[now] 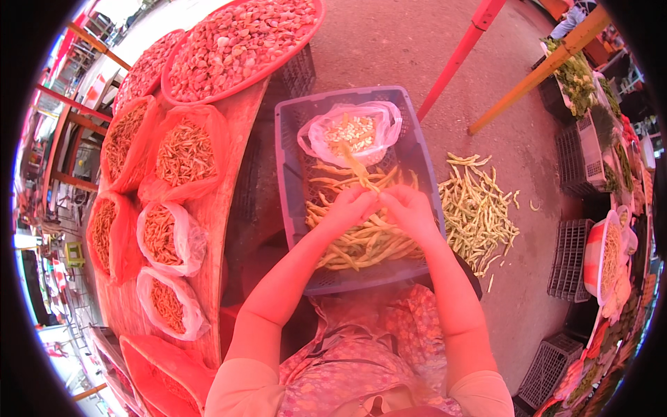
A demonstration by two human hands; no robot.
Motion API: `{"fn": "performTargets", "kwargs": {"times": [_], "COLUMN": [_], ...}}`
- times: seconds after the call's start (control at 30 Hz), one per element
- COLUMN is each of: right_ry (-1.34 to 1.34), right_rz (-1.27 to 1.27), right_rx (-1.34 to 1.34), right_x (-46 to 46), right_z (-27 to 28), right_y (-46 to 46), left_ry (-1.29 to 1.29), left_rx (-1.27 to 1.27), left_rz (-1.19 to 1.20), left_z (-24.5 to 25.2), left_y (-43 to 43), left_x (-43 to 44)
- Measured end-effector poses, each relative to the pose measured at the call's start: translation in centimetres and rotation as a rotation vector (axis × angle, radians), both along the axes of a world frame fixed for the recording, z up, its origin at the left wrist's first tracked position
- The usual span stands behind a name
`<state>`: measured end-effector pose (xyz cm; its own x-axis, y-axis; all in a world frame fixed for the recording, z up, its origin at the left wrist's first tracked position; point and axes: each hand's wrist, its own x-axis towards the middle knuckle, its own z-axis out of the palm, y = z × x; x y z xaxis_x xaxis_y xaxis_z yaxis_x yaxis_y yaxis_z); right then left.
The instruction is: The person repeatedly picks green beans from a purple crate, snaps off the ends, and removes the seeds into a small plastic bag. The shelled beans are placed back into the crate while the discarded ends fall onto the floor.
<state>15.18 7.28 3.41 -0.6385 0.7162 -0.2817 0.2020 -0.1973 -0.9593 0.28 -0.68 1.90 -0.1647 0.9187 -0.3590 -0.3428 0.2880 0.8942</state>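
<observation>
My left hand [353, 209] and my right hand [409, 209] meet over a blue plastic crate [285, 172]. The fingers of both pinch a yellowish bean pod [359, 171], whose long end points away from me. Below them in the crate lies a heap of similar pods [367, 245]. A clear plastic bag [388, 121] sits open at the crate's far end, with pale shelled beans [359, 130] and a few pod pieces in it. My fingers hide part of the pod.
A wooden table [221, 219] at left bears open bags of dried goods [186, 151] and a red tray of shell-like pieces [245, 47]. Split pods [477, 213] lie heaped on the ground to the right. Metal poles [458, 57] stand ahead; black crates [568, 255] line the far right.
</observation>
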Motion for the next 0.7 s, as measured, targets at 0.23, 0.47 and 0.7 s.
{"fn": "performTargets", "kwargs": {"times": [0.23,0.47,0.7], "right_ry": [-0.131,-0.143,0.025], "right_rz": [-0.031,-0.113,0.077], "right_rx": [0.558,0.677,-0.068], "right_x": [-0.6,-1.9,-0.6], "right_z": [-1.1,-1.4,0.5], "right_y": [-1.5,-2.2,0.3], "left_ry": [0.022,0.723,-0.090], "left_rx": [-0.059,-0.035,-0.018], "left_rz": [0.113,0.163,0.136], "left_z": [-1.6,-1.6,-1.0], "left_y": [-0.2,-0.8,-0.6], "left_x": [0.5,1.8,0.3]}}
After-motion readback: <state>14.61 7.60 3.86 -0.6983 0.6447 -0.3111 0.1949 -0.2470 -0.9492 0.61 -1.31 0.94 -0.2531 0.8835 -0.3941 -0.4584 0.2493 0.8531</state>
